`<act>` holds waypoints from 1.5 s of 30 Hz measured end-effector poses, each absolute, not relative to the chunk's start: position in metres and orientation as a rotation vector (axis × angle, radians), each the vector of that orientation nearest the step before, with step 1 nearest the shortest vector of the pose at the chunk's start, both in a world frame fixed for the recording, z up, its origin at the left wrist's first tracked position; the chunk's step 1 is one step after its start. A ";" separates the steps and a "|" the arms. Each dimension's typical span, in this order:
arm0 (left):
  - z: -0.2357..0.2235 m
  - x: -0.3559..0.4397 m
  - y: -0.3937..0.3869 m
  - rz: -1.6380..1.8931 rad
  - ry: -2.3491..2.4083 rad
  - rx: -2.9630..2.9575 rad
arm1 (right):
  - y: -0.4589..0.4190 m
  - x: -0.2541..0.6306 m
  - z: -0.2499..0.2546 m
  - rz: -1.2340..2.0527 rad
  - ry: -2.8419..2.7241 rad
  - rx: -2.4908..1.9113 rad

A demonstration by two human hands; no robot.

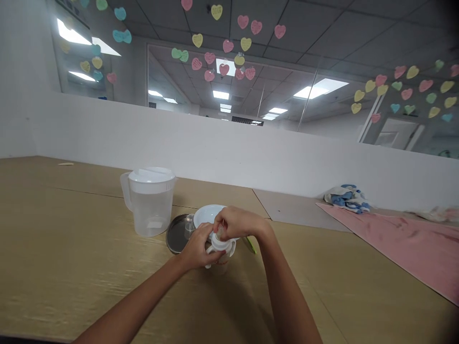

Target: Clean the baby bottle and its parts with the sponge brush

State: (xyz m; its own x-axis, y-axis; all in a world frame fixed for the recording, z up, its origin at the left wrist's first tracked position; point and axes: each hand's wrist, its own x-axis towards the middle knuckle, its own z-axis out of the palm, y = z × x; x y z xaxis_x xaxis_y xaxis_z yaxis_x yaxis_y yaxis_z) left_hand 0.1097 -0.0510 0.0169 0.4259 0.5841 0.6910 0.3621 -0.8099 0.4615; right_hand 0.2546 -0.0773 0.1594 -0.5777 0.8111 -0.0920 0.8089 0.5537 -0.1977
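- Left hand (198, 247) clenched around a white plastic two-handled sippy cup (219, 246), probably as the steadying grip, since it sits low on the body
- Right hand (239, 223) arched over the top, grasping a small clear nipple-shaped piece (220, 233), a good position for fine work up there
- Cup right between both hands, close to the body; resting on the table or slightly lifted, can't tell from this angle
- Just behind the hands, a shallow round white bowl (209, 214), partly hidden, handy within reach
- Left of that, a round dark metal lid (175, 234) lying flat, with a small clear glass piece (189, 226) on it, maybe kept together so nothing rolls off
- Further left, a clear plastic pitcher with a white lid (148, 203), handle turned away from the hands
- Thin green strip (250, 245) poking out past the right wrist, no idea what it is
- Off to the right, a pink mat (394, 239) on the light tan tabletop (71, 248), with a crumpled blue-and-white cloth (347, 198) at its far end
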 end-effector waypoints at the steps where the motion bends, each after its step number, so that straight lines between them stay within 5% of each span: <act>1: 0.017 0.110 -0.051 1.314 0.832 2.439 | -0.077 0.254 0.159 0.331 -2.761 -1.464; 20: 0.025 0.110 -0.054 1.150 0.902 2.316 | -0.070 0.244 0.150 0.439 -2.535 -1.832; 27: 0.030 0.111 -0.057 1.130 0.895 2.277 | -0.069 0.264 0.156 0.765 -2.446 -1.757; 35: 0.029 0.111 -0.057 1.124 0.866 2.214 | -0.073 0.253 0.158 0.267 -2.491 -1.833; 45: 0.039 0.109 -0.059 0.974 0.662 1.978 | -0.085 0.233 0.154 0.071 -2.553 -1.946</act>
